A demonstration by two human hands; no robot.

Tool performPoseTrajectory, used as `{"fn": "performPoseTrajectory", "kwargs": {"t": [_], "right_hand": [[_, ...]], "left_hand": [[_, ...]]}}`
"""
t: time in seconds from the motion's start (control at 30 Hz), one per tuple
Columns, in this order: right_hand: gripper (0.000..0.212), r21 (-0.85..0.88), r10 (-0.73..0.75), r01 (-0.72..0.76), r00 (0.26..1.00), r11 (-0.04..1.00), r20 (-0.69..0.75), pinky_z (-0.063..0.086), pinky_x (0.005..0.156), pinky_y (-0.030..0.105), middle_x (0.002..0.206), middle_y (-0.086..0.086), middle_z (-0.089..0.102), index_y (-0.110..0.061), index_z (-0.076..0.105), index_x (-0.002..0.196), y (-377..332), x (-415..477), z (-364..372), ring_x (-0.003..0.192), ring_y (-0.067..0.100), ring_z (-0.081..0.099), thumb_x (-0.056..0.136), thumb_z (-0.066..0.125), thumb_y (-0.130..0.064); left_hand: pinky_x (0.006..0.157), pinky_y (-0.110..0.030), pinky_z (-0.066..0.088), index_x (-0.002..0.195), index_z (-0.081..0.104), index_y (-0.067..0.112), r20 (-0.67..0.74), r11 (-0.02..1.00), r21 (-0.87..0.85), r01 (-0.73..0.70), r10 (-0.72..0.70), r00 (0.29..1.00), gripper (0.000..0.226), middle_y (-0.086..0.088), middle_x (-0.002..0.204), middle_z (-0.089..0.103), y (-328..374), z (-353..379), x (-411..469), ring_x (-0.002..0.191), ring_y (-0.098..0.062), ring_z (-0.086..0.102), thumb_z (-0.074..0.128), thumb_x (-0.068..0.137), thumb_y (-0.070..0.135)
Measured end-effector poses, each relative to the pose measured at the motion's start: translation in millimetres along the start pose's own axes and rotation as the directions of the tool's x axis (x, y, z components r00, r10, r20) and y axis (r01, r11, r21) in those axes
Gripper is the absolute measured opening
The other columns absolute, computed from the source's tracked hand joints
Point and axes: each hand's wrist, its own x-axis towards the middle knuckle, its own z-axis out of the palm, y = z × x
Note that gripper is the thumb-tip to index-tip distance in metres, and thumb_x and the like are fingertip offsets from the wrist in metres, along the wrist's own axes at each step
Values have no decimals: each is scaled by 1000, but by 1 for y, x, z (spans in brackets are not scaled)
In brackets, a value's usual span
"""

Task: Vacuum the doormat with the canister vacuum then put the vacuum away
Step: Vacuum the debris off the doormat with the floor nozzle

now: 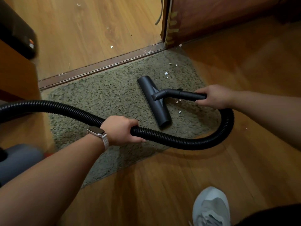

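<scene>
A shaggy olive-green doormat [104,101] lies on the wooden floor against a door threshold. The black floor nozzle [154,101] of the vacuum rests flat on the mat's right half. My right hand [213,96] grips the black wand handle [187,94] just behind the nozzle. From the handle the black ribbed hose [187,141] loops under my right arm and runs left. My left hand [121,129], with a watch on the wrist, is closed around the hose. The grey canister [17,160] shows at the left edge. White paper scraps [166,73] lie on the mat near the nozzle.
An open wooden door [211,17] stands at the top right beyond the threshold strip [101,66]. A dark object [17,31] sits on wooden furniture [16,75] at the left. My white shoe [211,207] is on the floor at the bottom right. More scraps dot the far floor.
</scene>
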Motion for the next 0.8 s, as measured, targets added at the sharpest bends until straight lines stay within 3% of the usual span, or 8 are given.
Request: {"fn": "performPoseTrajectory", "kwargs": {"t": [0.1,0.27,0.5,0.8], "right_hand": [[20,-2,3,-3,1000,1000,-7,41,60,32,81,3,65,-32,63,115,-3,-3,0,69,20,59,97,57,-39],[21,-14,13,-13,1000,1000,-17,40,58,30,80,2,63,-31,63,116,-5,-7,2,67,19,58,97,57,-39],[34,208,128,-121,991,971,-22,50,54,30,84,9,67,-24,59,131,27,-23,-2,62,22,64,98,59,-34],[33,237,251,-242,968,941,-11,51,52,29,81,12,67,-20,61,128,44,-46,5,60,24,67,99,59,-35]], "left_hand": [[59,-26,39,91,58,31,-6,1000,28,-12,13,1000,62,12,69,54,2,-1,-2,68,-14,58,44,72,89],[62,-28,47,90,57,29,-11,1000,22,-21,22,1000,66,9,73,61,1,0,-4,73,-16,64,41,70,90],[63,-28,49,91,59,29,-3,1000,-18,-11,11,1000,61,9,69,56,5,-6,-7,72,-16,63,47,75,86],[65,-32,55,93,59,29,-25,999,-34,-42,41,999,62,10,68,57,13,-11,-6,68,-15,62,47,74,87]]}}
